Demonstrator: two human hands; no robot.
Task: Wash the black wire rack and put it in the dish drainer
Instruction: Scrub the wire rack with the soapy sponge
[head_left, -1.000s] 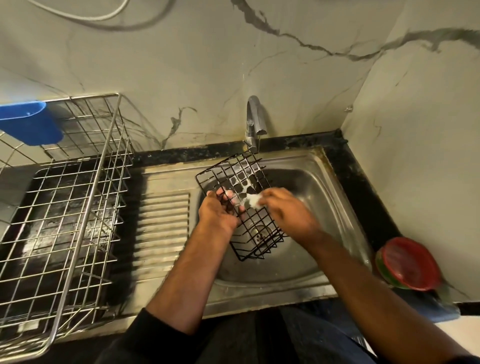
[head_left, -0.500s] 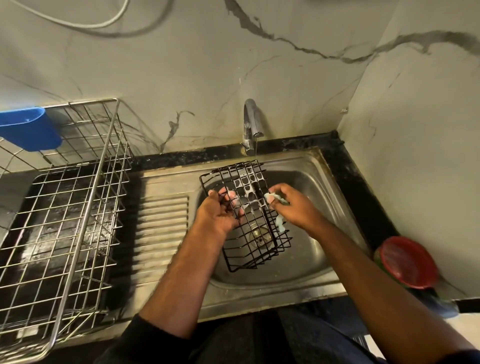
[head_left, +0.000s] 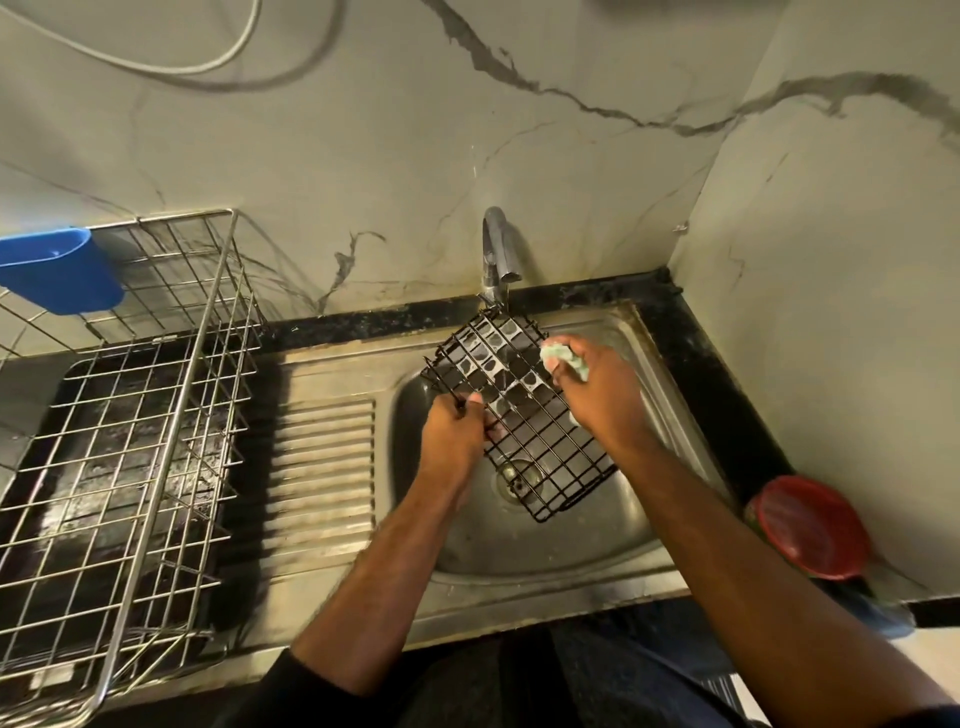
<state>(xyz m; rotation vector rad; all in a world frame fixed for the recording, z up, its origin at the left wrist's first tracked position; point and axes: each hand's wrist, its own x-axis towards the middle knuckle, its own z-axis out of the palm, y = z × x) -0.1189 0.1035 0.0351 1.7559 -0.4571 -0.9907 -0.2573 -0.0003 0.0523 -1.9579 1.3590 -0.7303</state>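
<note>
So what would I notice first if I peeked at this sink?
Probably the black wire rack held tilted over the sink, just under the tap. The left hand grips its edge while the right hand holds a pale scrubber against it. Next, the big metal dish drainer on the left with a blue cup hooked on it.

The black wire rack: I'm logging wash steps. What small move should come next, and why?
Probably draw the scrubber down the black wire rack toward its lower end. The right hand holds it at the top edge, the left hand steadies the rack over the sink, and the lower wires lie unscrubbed.
</note>
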